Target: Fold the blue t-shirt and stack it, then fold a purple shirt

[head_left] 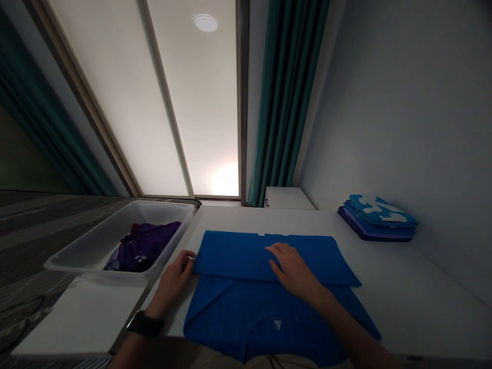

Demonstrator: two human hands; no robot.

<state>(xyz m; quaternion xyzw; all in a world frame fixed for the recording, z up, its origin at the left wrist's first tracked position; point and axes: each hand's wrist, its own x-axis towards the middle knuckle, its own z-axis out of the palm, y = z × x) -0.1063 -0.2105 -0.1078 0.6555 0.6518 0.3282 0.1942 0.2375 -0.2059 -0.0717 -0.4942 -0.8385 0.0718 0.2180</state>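
Observation:
A blue shirt [246, 307] lies on the white table [403, 287], its far part folded over toward me. My left hand [175, 279], with a dark watch on the wrist, pinches the left end of the fold. My right hand [294, 269] lies flat with fingers stretched out on top of the folded layer, near its middle.
A translucent plastic bin [96, 246] to the left holds purple clothes [144, 246]. A stack of folded blue and purple garments [378, 218] sits at the table's far right by the wall. A small white cabinet [288, 197] and teal curtains [288, 97] stand behind the table.

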